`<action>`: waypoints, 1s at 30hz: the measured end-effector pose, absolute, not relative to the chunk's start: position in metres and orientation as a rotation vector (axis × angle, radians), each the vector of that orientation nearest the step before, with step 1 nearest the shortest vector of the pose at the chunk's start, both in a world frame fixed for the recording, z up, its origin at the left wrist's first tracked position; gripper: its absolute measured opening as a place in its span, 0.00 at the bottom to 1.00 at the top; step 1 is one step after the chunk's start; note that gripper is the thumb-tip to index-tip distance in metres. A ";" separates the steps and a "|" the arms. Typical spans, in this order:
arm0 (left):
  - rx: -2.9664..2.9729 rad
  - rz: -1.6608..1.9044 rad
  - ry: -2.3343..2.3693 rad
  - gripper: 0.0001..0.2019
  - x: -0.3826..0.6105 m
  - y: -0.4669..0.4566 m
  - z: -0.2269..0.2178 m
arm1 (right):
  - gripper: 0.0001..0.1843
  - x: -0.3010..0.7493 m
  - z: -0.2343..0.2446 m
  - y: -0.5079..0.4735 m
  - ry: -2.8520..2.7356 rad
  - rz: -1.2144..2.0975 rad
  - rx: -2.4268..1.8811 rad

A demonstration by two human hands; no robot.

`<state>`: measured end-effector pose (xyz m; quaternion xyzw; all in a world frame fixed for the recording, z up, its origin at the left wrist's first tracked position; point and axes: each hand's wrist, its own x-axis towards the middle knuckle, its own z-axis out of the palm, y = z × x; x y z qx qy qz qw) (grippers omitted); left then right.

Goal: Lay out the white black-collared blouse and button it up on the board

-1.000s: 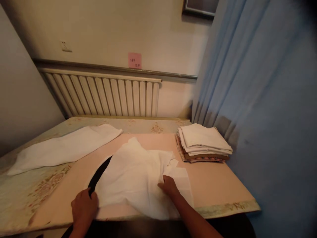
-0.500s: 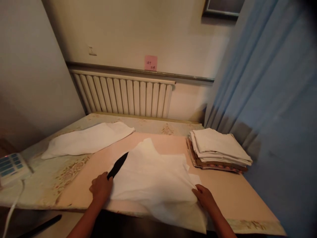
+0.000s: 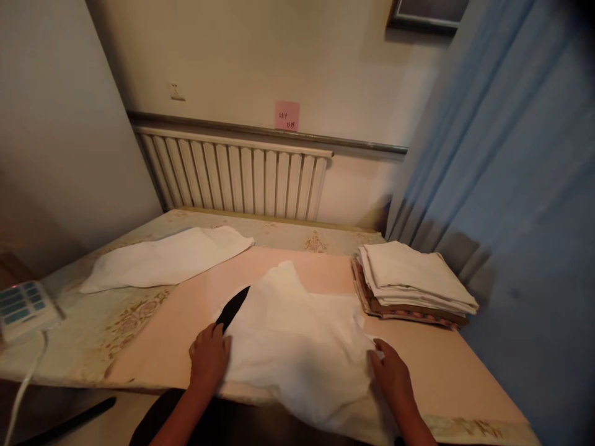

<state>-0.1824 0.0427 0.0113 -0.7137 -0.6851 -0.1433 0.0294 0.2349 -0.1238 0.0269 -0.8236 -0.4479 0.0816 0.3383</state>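
Near edge first. Long thin black bar (image 3: 69,422) lower left, below the tabletop. Left hand (image 3: 210,358): fingers curled in narrow, holding the left edge of a white, creased, soft fabric cloth (image 3: 292,347), right where a narrow black strip (image 3: 233,308) runs in under them. Can't tell whether strip and cloth are one piece. Right hand (image 3: 393,375): thumb and fingers nearly together, pinching the cloth's right edge. Cloth is spread between the hands, on the smooth peach-pink flat sheet (image 3: 446,356); its near part droops over the table's front edge. Sheet lies on a pale floral tablecloth (image 3: 134,316).

Far left of the hands: white boxy device with blue-green keys (image 3: 28,306), small red light on it, white cable (image 3: 26,384) running down over the edge. Stack of folded white and brown fabrics (image 3: 413,279) on the right of the sheet, well apart from the left hand. Second, long white fabric piece (image 3: 167,257) lies flat, back left.

Beyond the table: ribbed cream radiator (image 3: 242,176), blue hanging curtain (image 3: 515,217) on the right, square pink handwritten note (image 3: 287,116) on the wall, just above a dark horizontal rail (image 3: 346,142).
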 end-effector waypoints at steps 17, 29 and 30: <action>-2.184 -0.650 -1.999 0.22 -0.170 0.025 -0.012 | 0.17 0.156 0.045 0.068 -0.689 1.045 -1.516; -2.178 -0.781 -1.951 0.21 -0.172 0.022 -0.015 | 0.19 0.086 0.058 0.123 -0.784 1.282 -1.379; -2.178 -0.789 -1.953 0.21 -0.172 0.022 -0.015 | 0.18 0.077 0.061 0.118 -0.821 1.307 -1.360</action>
